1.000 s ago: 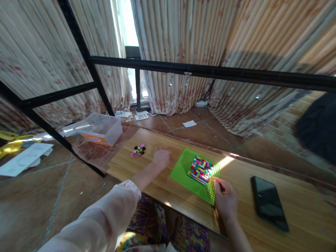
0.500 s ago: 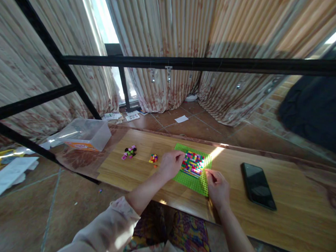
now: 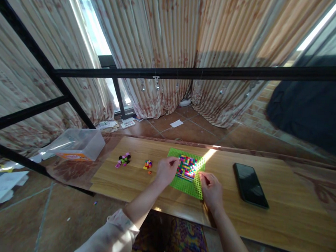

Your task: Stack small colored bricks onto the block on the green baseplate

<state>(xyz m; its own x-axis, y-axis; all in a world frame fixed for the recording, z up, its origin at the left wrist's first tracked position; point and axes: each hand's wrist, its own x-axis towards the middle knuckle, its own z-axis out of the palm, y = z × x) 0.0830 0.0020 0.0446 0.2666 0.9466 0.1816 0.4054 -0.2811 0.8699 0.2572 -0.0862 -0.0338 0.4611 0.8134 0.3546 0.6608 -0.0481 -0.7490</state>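
Observation:
A green studded baseplate (image 3: 182, 186) lies on the wooden table, its middle covered by a block of small multicoloured building bricks (image 3: 187, 167). My left hand (image 3: 166, 172) is over the plate's left side, thumb and forefinger pinched at the left edge of the bricks; anything between those fingertips is too small to make out. At the right edge of the plate, my right hand (image 3: 212, 190) is closed, its thumb and fingertips on the border. Left of my left hand sits a small pile of loose bricks (image 3: 147, 164), with an orange brick (image 3: 149, 172) just in front.
Farther left is a pile of pink, black and green bricks (image 3: 123, 160). A clear plastic box (image 3: 80, 144) stands beyond the table's left end. On the right lies a black phone (image 3: 250, 185). A black metal rail (image 3: 181, 72) crosses before the curtains.
The camera view has shifted, so the table and everything on it appear farther left and slightly lower. Both hands keep nearly the same places at the baseplate, still pinched.

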